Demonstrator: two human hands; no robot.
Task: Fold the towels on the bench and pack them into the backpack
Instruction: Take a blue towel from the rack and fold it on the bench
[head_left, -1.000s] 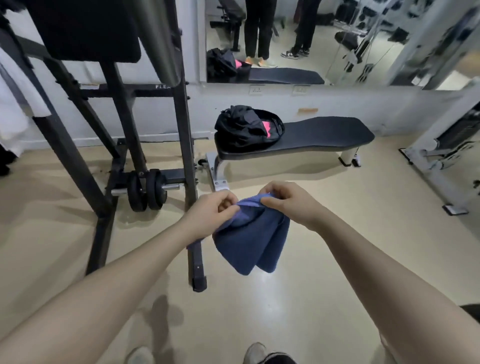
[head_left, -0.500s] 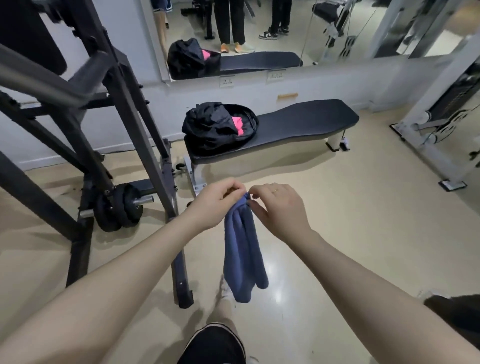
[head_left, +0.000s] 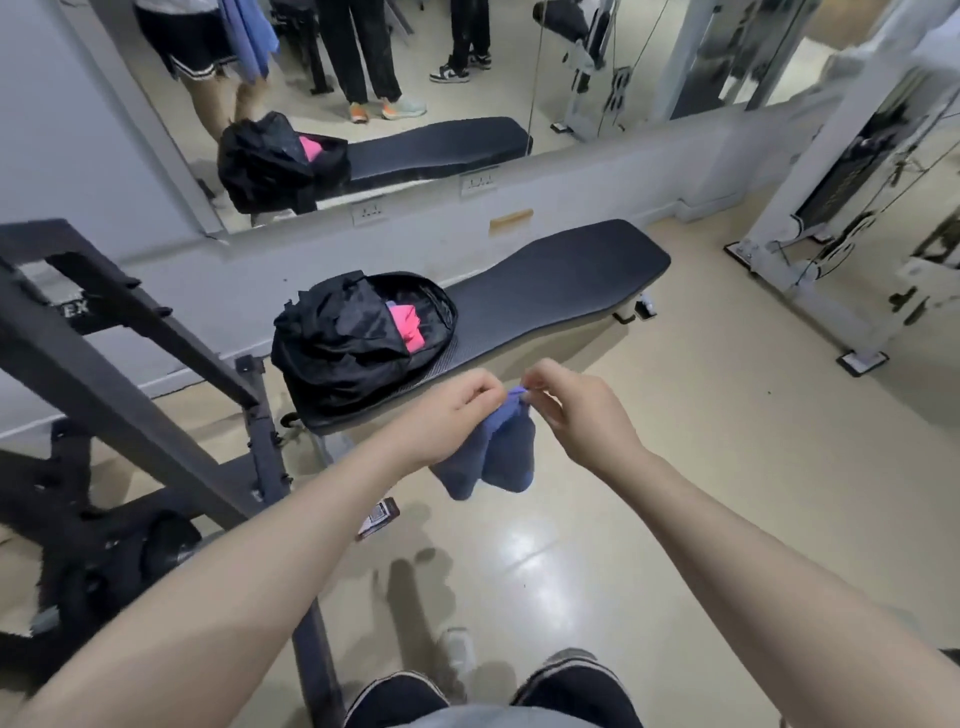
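The fingers of the left hand (head_left: 447, 415) and right hand (head_left: 582, 415) pinch the top edge of a folded blue towel (head_left: 493, 457), which hangs in the air before the surface (head_left: 561, 280). An open black backpack (head_left: 353, 343) lies there, something pink inside.

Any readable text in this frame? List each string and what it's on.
"EX": white letters on the black rack frame at far left; the start of the word is hidden by a bar.
Small card on the floor by the rack foot: has print, too blurred to read.
Wall sockets: markings too small to read.
Backpack, towel, bench: no text visible.
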